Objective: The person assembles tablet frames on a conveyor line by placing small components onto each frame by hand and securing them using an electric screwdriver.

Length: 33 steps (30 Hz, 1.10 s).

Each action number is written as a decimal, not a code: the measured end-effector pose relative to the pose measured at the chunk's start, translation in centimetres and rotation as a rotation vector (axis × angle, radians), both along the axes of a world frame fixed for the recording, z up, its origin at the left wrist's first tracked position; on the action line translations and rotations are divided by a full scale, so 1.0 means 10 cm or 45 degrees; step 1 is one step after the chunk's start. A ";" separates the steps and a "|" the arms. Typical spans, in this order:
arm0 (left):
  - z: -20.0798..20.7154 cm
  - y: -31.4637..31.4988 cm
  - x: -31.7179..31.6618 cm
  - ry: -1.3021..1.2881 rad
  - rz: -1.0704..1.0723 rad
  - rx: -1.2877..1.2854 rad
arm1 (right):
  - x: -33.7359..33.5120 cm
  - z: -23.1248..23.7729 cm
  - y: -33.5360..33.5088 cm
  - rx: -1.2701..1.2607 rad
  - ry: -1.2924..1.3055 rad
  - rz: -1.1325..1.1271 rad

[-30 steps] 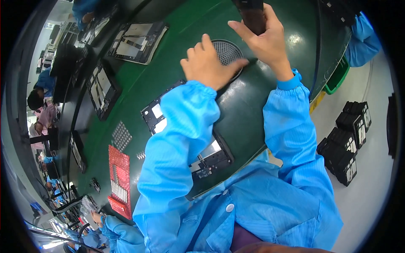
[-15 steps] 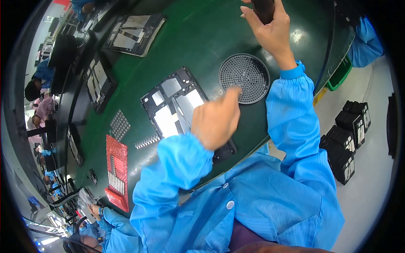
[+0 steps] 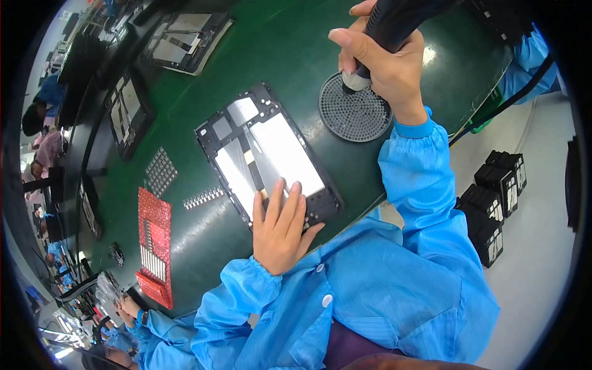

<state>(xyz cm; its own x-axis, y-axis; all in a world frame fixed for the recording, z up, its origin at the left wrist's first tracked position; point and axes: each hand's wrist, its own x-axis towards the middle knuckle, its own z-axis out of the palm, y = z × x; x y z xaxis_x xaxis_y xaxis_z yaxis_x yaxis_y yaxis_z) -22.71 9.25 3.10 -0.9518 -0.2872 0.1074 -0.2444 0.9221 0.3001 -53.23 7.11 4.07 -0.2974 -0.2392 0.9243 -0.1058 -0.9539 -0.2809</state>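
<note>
My right hand [image 3: 398,77] is wrapped round a black electric screwdriver [image 3: 404,21], its lower end over the far part of a round grey screw tray [image 3: 351,120] full of small holes. Whether the tip touches the tray is hidden. To the left of the tray lies a tablet-like device [image 3: 293,157] with its back off, showing a black frame and shiny silver panels. My left hand [image 3: 276,237] rests on its near end, fingers stretched out and apart, holding nothing.
A red bubble-wrap sheet [image 3: 161,216] with metal strips lies left, beside a sheet of small parts [image 3: 161,171] and a short strip [image 3: 204,198]. More opened devices [image 3: 185,43] stand beyond. A co-worker's hand [image 3: 128,307] works lower left. A black cable [image 3: 512,105] hangs right.
My left hand has come back toward me from near the tray and now lies spread on the device. The screwdriver has come into fuller view, its end now over the tray.
</note>
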 end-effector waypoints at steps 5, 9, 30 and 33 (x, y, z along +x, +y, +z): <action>-0.07 0.06 -0.33 0.090 0.169 0.061 | 0.29 0.19 0.24 0.989 -0.489 -0.336; -0.09 0.07 -0.42 0.110 0.203 0.085 | 0.27 0.18 0.22 1.028 -0.454 -0.361; -0.07 0.06 -0.17 0.058 0.305 0.083 | 0.41 0.13 0.12 1.147 -0.584 -0.299; -0.22 0.04 0.06 0.262 0.310 0.125 | 0.42 0.06 0.11 1.038 -0.378 -0.538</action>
<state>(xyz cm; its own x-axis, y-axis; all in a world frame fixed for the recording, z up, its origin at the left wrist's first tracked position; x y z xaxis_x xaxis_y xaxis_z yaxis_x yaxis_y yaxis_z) -22.14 9.64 0.89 -0.8151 -0.5222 0.2510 -0.3789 0.8082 0.4509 -49.03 8.17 4.66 -0.7011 -0.5939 0.3948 -0.2133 -0.3536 -0.9107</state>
